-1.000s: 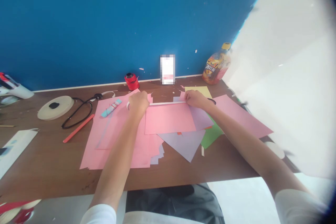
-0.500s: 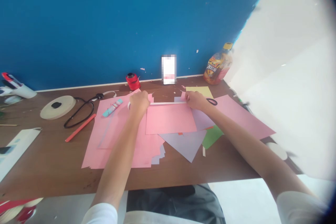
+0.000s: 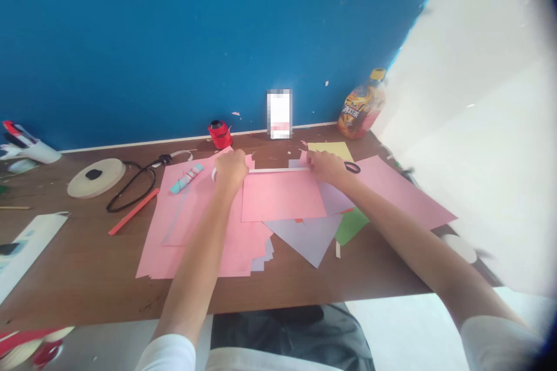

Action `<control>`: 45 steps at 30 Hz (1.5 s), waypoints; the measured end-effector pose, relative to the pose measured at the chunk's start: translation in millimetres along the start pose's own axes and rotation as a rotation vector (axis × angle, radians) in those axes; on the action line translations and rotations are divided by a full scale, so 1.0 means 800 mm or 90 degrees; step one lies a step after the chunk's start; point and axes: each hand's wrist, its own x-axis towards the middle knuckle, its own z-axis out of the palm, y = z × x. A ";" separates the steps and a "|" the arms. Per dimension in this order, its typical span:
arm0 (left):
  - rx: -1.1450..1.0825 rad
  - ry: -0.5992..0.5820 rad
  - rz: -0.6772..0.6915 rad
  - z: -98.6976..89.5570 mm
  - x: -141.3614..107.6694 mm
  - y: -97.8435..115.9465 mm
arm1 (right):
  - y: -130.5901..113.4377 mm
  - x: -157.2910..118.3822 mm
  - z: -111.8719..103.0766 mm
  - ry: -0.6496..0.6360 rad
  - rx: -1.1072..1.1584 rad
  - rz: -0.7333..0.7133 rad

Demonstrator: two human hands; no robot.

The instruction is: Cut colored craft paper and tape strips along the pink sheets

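**Background:** A blue wall [image 3: 174, 40] is being met by a brown wooden worktop [image 3: 78, 255] along a pale skirting edge, and the scene is being viewed from above the person's forearms.

**White strip:** A white strip [image 3: 278, 170] is being held level along the top edge of a pink sheet [image 3: 282, 197], at 12 o'clock from that sheet's middle.

**Left hand:** The left hand [image 3: 230, 173] is being pressed down at the strip's left end. The grip is narrow and appears to be closing on the strip, though the fingers are mostly being hidden by the back of the hand.

**Right hand:** The right hand [image 3: 326, 167] is being kept at the strip's right end, with a similarly narrow grip. Black-handled scissors [image 3: 352, 167] are being left just beside it, at 3 o'clock.

**Surroundings:** A lilac sheet [image 3: 307, 237] is being overlapped by the pink sheet at 6 o'clock, while a green sheet [image 3: 350, 227] is being partly covered at 4 o'clock. A red spool [image 3: 220, 134] is being kept by the wall at 11 o'clock.

**Risks:** The loose, overlapping sheets could be dragged out of line if uneven pressure is being applied. The strip could be skewed if one end is being released first. The scissors could be knocked by the right wrist, shifting the papers beneath them.
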 end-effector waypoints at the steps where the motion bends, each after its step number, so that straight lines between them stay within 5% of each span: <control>1: 0.015 0.009 0.001 0.001 0.000 0.000 | -0.002 -0.001 -0.001 0.006 -0.013 -0.008; 9: 0.029 0.024 -0.013 0.001 0.003 -0.004 | -0.024 -0.007 0.023 0.015 -0.107 -0.252; 20: -0.110 -0.070 -0.006 -0.031 -0.003 -0.033 | 0.001 0.006 -0.006 -0.125 0.010 -0.279; 30: -0.117 -0.122 0.001 -0.041 -0.006 -0.045 | -0.006 0.000 -0.014 -0.203 0.074 -0.172; 45: -0.048 -0.097 -0.098 -0.045 -0.003 -0.062 | -0.032 -0.008 0.016 -0.035 0.012 -0.053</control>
